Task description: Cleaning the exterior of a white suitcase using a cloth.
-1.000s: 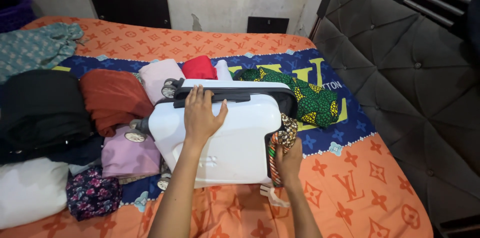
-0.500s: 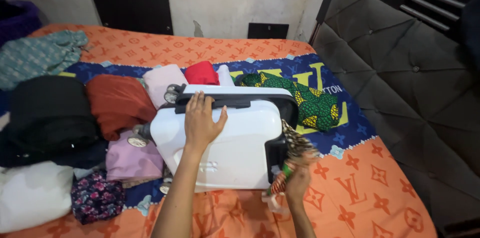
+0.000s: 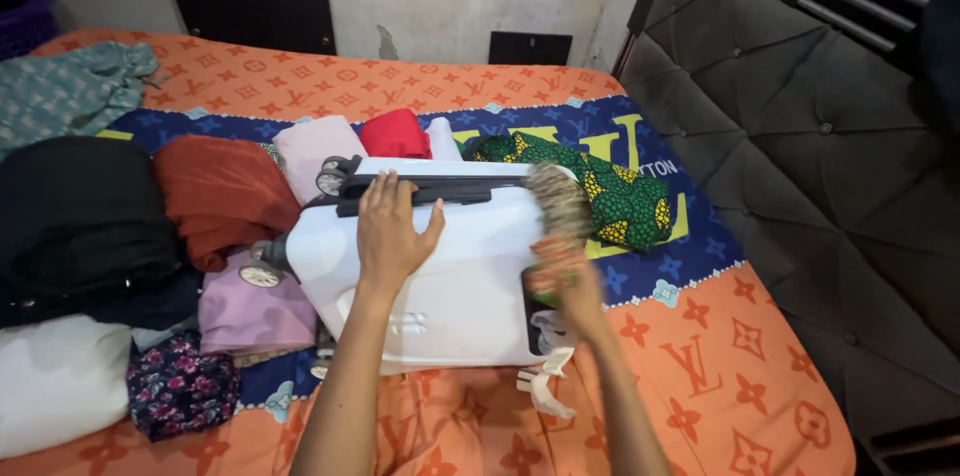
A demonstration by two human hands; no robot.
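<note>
A patterned cloth point(image 3: 557, 208), blurred, is gripped in the right hand point(image 3: 562, 281) at the open right edge of the white suitcase point(image 3: 470, 276), which lies on the orange bedspread point(image 3: 700, 366). The lid is pressed flat under the open left hand point(image 3: 390, 231), just below the black handle point(image 3: 430, 191). Open bedspread is seen right of the grip; folded clothes point(image 3: 225, 191) are crowded against the case's left edge.
</note>
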